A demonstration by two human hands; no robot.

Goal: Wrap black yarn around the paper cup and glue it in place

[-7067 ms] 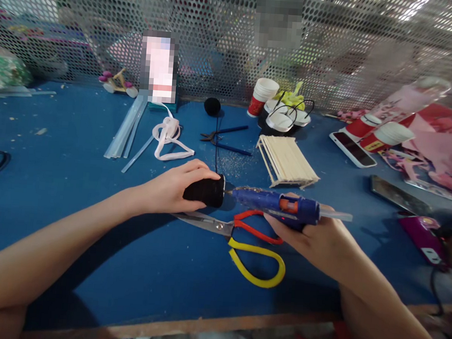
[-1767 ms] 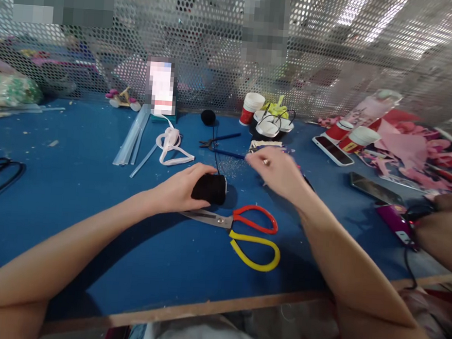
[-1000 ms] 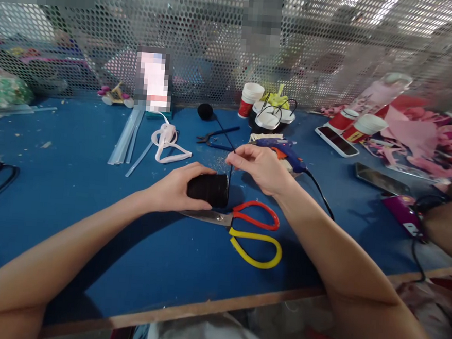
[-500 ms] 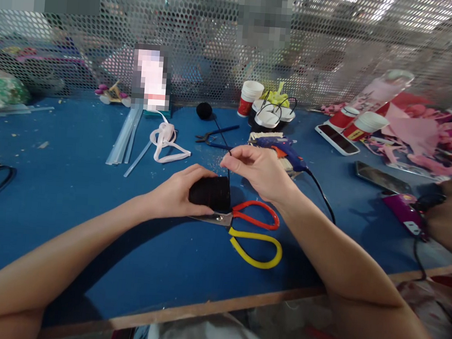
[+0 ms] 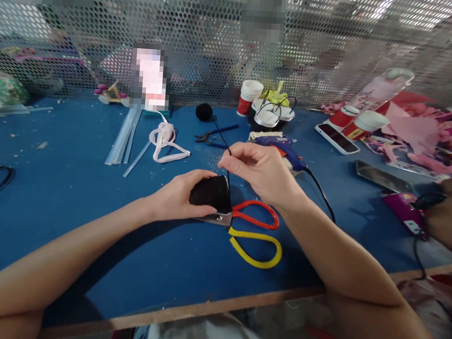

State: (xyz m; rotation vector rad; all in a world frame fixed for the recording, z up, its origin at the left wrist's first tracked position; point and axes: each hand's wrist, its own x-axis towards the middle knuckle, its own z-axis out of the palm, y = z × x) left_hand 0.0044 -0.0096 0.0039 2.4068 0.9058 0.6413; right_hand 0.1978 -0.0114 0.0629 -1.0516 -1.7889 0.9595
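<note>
The left hand [image 5: 177, 199] is clamped around a black cup [image 5: 211, 193] at the frame centre, on the blue bench [image 5: 74, 179]. The right hand [image 5: 260, 169] pinches a thin black cord [image 5: 221, 133] just above it. The cup seems light and crushable, best held around its wall. Scissors [image 5: 245, 227] lie below.

A craft workshop bench, fenced off by perforated metal.

A blue worktable [image 5: 73, 190] carries handicraft gear: a glue gun [image 5: 284, 147] and paper cups [image 5: 266, 113] at 12 o'clock, glue sticks [image 5: 126, 134] and white ribbon [image 5: 166, 139] at 11, scissors [image 5: 251, 228] at centre, pink paper cut-outs [image 5: 417, 139] at 2. A perforated metal screen [image 5: 204, 39] backs the bench.
</note>
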